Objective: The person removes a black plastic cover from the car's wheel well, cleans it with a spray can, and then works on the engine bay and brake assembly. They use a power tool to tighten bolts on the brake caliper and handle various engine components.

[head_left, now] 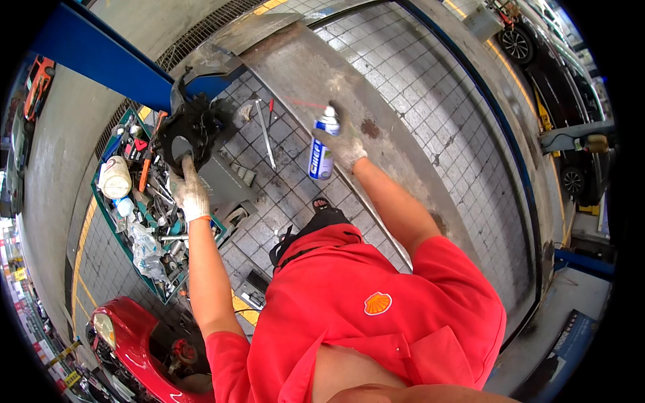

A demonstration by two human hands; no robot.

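"Hands first: what do you read from over there?"

"Right hand (348, 146) wrapped around the blue-and-white spray can (321, 161), nozzle up. Left hand (189, 189) touches the black part (201, 127) just ahead of it; whether those fingers clamp it, I can't tell."

"How would you handle the can?"

"Judging from here, I'd bring the thin red straw (308, 103) nearer the part before pressing, angled clear of the left fingers, and steady the part so it can't swing."

"Anything in the way?"

"Between the hands, further out, a metal rod (265, 134) lies on the tiled floor; I'd watch my footing. A grey box (225, 180) sits just right of the left hand, limiting room below. Left of that hand is a crowded green tray (156, 290) with a white bottle (115, 178); overspray could reach it. Beyond, a blue beam (107, 57) blocks the far left."
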